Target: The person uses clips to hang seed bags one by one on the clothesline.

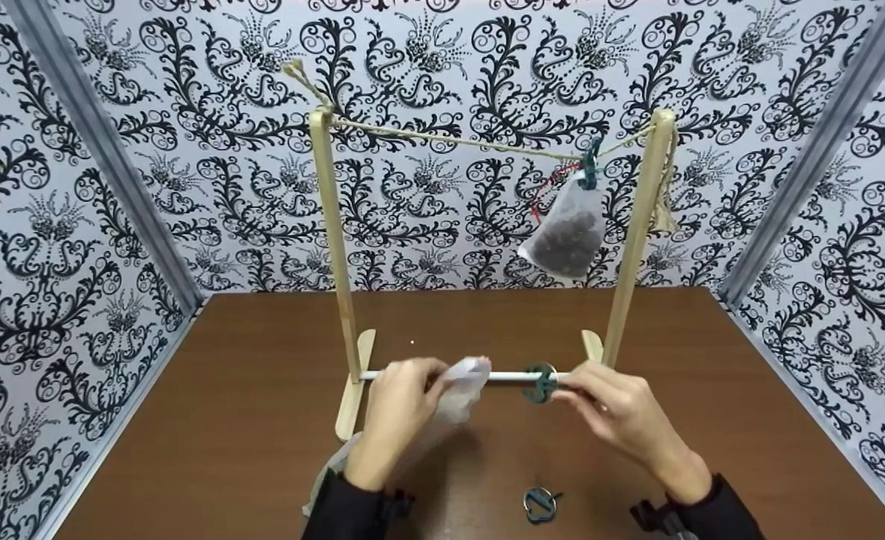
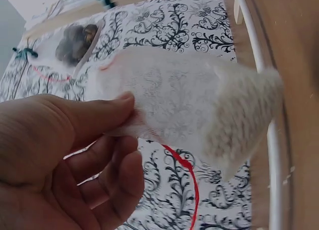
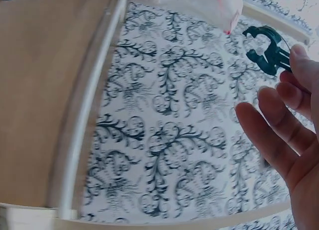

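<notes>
My left hand (image 1: 405, 401) pinches the top of a sheer white mesh bag (image 2: 149, 85) between thumb and fingers. White grain-like contents (image 2: 241, 115) fill the bag's far end, and a red drawstring (image 2: 192, 177) dangles from it. To the right, my right hand (image 1: 622, 409) holds a dark green plastic clip (image 3: 269, 51) by its handles, the curved jaws pointing toward the bag. Another mesh bag (image 1: 570, 229) with dark round lumps hangs from the rope (image 1: 450, 139), held by a green clip (image 1: 590, 165) near the right post.
Two wooden posts (image 1: 334, 240) on flat feet carry the rope, joined low by a white rod (image 1: 510, 376). One more green clip (image 1: 540, 504) lies on the brown table (image 1: 225, 420) near the front. Pale fabric (image 1: 322, 480) shows beside my left forearm. Patterned walls enclose the table.
</notes>
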Demonstrator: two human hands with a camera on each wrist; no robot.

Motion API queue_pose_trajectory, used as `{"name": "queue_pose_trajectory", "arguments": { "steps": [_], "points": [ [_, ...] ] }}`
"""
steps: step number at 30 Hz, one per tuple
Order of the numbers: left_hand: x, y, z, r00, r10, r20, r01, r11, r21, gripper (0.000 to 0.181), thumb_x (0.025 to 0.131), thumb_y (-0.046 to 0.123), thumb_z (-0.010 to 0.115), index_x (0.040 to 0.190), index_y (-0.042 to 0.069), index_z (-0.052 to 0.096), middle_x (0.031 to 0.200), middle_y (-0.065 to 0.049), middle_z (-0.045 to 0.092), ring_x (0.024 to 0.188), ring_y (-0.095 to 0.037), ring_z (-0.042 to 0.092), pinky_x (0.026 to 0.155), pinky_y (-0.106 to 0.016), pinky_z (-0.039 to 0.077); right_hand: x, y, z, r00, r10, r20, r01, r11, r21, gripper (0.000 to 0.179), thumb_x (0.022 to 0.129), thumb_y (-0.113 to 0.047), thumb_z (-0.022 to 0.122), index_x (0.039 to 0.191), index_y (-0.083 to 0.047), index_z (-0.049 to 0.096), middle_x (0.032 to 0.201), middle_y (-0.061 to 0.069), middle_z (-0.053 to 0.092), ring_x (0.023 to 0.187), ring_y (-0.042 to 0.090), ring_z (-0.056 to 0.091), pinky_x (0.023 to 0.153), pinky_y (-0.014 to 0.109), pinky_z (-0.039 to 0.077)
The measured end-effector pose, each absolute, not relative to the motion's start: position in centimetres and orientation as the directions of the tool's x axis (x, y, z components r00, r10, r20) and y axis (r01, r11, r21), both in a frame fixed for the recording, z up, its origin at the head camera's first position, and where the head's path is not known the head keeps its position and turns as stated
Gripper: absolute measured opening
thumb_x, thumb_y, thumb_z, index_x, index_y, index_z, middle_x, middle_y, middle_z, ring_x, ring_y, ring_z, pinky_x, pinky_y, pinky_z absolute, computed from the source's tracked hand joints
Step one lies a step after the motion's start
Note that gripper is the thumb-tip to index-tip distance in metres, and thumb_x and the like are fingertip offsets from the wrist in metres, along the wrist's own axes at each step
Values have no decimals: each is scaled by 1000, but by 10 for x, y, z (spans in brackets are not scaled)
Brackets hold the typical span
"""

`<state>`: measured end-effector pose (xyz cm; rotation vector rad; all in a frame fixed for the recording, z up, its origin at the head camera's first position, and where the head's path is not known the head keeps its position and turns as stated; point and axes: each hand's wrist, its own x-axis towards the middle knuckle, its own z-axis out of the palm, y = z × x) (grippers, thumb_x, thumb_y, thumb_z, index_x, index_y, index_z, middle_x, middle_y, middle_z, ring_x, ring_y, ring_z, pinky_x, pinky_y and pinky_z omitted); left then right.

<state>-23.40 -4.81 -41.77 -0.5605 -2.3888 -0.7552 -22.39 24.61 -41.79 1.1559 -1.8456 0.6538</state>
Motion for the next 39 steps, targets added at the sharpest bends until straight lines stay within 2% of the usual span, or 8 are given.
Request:
{"name": "queue_pose_trajectory", "arguments": {
  "steps": [4,6,11,18,28,32,36,39],
  "points": [
    [-239,-43,-396,-719,245,651,559,759,333,6,83,12,83,87,14,79,80,1,75,67,-19,68,59,-38,54,-223,239,-398,-196,-450,871,-886,462,40,23,100,-26,66,93,-4,73,86,-1,68,68,8,63,65,21,56],
    [-241,-38,-383,-703,263,661,574,758,309,7,83,10,82,89,13,79,83,0,75,69,-20,70,60,-37,56,-224,235,-387,-175,-438,882,-881,470,59,25,100,-25,65,93,-3,73,85,1,68,67,10,65,64,22,57],
    [-245,-27,-353,-649,282,707,611,747,263,7,85,9,80,90,12,78,83,-2,74,70,-21,69,59,-35,57,-230,225,-361,-132,-409,903,-863,496,98,24,99,-23,66,94,-1,74,82,3,68,61,13,63,54,18,53],
    [-254,-15,-332,-553,288,781,654,732,193,5,89,9,76,91,13,78,80,0,73,68,-20,67,57,-36,55,-236,219,-331,-96,-420,902,-828,537,161,23,99,-24,67,97,-2,75,83,3,69,62,14,64,52,24,53],
    [-260,-10,-315,-405,350,845,708,705,48,4,90,12,76,93,12,78,86,0,74,71,-18,65,58,-30,56,-241,221,-302,-99,-494,864,-766,592,251,26,100,-27,65,97,-2,74,84,3,68,57,14,62,47,26,51],
    [-263,-8,-308,-357,353,865,719,694,13,6,89,8,75,94,10,78,87,-2,74,71,-17,66,58,-28,56,-244,223,-292,-127,-495,859,-767,599,232,29,102,-28,61,97,-1,73,84,5,68,54,14,59,44,26,48],
    [-271,-4,-298,-319,345,883,724,690,-9,6,90,8,75,95,9,78,87,-3,74,71,-17,67,60,-26,56,-253,223,-280,-141,-482,865,-770,602,211,26,100,-26,64,98,-2,72,84,7,68,53,14,58,43,27,48],
    [-277,-2,-288,-316,339,886,719,695,-10,6,92,9,73,96,8,78,88,-5,74,73,-18,68,61,-25,57,-261,221,-270,-126,-469,874,-766,606,215,21,96,-22,69,98,-1,72,83,9,68,54,16,58,43,27,48]
  ]
}}
